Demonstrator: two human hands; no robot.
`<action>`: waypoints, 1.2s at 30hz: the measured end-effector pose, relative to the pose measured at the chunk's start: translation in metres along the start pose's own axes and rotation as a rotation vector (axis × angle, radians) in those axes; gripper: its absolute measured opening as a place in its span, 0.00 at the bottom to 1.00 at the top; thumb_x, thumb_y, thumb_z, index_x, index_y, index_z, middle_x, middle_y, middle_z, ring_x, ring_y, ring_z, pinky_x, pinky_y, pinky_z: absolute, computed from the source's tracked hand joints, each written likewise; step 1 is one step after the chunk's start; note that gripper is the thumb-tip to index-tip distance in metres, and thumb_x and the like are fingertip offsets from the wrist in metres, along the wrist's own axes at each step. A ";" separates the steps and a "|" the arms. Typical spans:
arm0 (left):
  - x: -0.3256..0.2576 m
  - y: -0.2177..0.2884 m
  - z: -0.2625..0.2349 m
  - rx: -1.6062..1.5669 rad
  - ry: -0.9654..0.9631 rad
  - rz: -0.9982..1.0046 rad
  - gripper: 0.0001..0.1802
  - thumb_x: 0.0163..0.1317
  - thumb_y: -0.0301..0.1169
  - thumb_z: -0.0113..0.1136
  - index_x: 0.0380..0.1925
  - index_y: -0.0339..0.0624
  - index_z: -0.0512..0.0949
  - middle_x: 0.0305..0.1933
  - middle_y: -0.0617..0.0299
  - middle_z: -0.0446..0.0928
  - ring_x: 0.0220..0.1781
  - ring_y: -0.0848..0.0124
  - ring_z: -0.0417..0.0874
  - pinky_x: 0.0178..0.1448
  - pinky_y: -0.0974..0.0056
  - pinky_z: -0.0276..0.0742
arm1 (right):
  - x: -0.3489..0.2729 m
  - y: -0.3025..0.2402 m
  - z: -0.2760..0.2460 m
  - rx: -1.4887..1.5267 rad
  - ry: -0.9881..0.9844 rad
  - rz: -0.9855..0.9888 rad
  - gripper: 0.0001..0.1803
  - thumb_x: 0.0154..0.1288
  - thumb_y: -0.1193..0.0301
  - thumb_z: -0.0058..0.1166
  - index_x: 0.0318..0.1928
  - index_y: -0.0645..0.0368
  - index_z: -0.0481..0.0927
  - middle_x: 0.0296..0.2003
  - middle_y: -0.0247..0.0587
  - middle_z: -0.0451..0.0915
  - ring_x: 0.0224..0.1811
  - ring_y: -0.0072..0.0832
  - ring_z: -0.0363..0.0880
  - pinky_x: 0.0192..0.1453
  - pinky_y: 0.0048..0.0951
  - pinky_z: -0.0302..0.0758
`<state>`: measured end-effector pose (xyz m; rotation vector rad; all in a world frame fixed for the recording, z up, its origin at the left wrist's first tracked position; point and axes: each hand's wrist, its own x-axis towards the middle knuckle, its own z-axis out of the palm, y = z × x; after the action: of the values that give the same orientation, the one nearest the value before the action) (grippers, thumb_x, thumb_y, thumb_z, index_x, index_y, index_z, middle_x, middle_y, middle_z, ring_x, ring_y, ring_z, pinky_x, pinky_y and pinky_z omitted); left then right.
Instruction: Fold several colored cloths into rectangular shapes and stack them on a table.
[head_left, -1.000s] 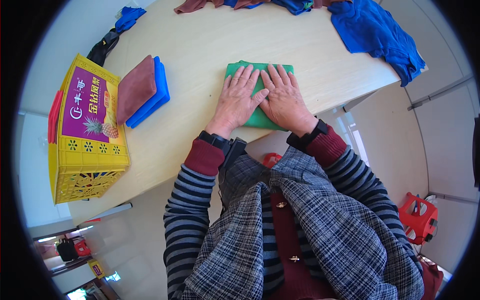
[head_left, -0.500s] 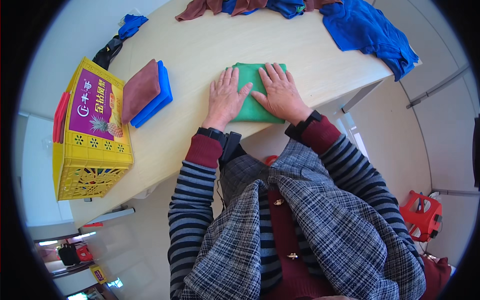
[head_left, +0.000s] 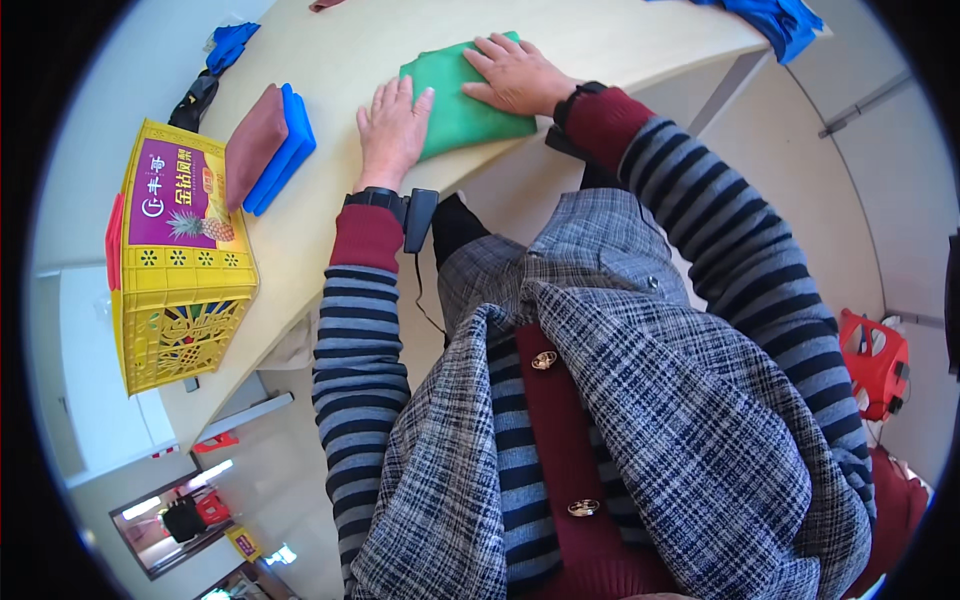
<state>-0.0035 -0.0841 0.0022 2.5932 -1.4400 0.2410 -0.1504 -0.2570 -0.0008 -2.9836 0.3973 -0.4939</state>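
Note:
A folded green cloth lies on the light wooden table near its front edge. My left hand rests along the cloth's left side, fingers stretched out, with the thumb side over the cloth's edge. Across its right part lies my right hand, flat with the fingers spread. Neither hand grips anything. To the left, a folded brown cloth leans beside folded blue cloth, both against the yellow crate.
The yellow plastic crate stands at the table's left end, with red cloth over its far side. More blue cloth hangs over the far right corner. A red stool stands on the floor at right.
The view has shifted, so the table sits higher in it. My hands are farther apart: the left is at the cloth's left edge, the right toward its upper right. The cloth looks turned.

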 end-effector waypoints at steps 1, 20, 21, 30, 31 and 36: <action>-0.001 0.002 -0.003 0.000 0.032 0.016 0.37 0.77 0.56 0.37 0.74 0.41 0.62 0.78 0.50 0.59 0.81 0.55 0.55 0.81 0.40 0.45 | -0.002 0.000 0.001 0.004 0.003 0.009 0.36 0.76 0.46 0.41 0.71 0.62 0.66 0.72 0.53 0.64 0.76 0.51 0.58 0.78 0.52 0.55; -0.022 0.025 0.014 -0.058 0.043 0.004 0.34 0.78 0.51 0.36 0.76 0.42 0.57 0.80 0.50 0.56 0.82 0.55 0.53 0.80 0.39 0.45 | -0.044 -0.036 -0.003 0.042 0.156 0.092 0.29 0.77 0.55 0.41 0.71 0.56 0.68 0.73 0.46 0.65 0.77 0.47 0.57 0.77 0.51 0.56; -0.024 0.023 0.012 -0.067 0.039 0.002 0.34 0.78 0.51 0.36 0.76 0.42 0.57 0.80 0.50 0.56 0.82 0.55 0.52 0.80 0.39 0.44 | -0.045 -0.035 -0.002 0.040 0.159 0.086 0.29 0.77 0.55 0.41 0.71 0.56 0.68 0.73 0.46 0.65 0.77 0.47 0.57 0.77 0.51 0.56; -0.029 0.012 0.007 -0.103 0.031 -0.064 0.33 0.78 0.49 0.37 0.75 0.40 0.59 0.78 0.48 0.60 0.80 0.51 0.56 0.79 0.36 0.47 | -0.047 -0.015 0.001 0.063 0.145 0.070 0.29 0.78 0.56 0.41 0.72 0.55 0.67 0.73 0.45 0.64 0.77 0.47 0.57 0.76 0.51 0.58; -0.031 0.007 0.005 -0.100 0.027 -0.077 0.33 0.78 0.49 0.38 0.74 0.40 0.60 0.77 0.48 0.60 0.80 0.51 0.57 0.79 0.36 0.47 | -0.048 -0.014 0.000 0.063 0.148 0.061 0.29 0.78 0.56 0.41 0.72 0.55 0.67 0.73 0.45 0.64 0.77 0.47 0.57 0.76 0.51 0.58; -0.039 -0.008 -0.006 0.068 0.050 -0.108 0.30 0.77 0.45 0.42 0.72 0.41 0.63 0.76 0.49 0.63 0.79 0.52 0.58 0.79 0.39 0.47 | -0.047 -0.005 -0.016 -0.006 0.071 0.085 0.29 0.77 0.56 0.43 0.72 0.56 0.67 0.72 0.45 0.65 0.77 0.47 0.57 0.77 0.52 0.57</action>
<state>-0.0177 -0.0468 -0.0014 2.6882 -1.2926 0.3436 -0.1974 -0.2402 0.0003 -2.9464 0.5301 -0.5917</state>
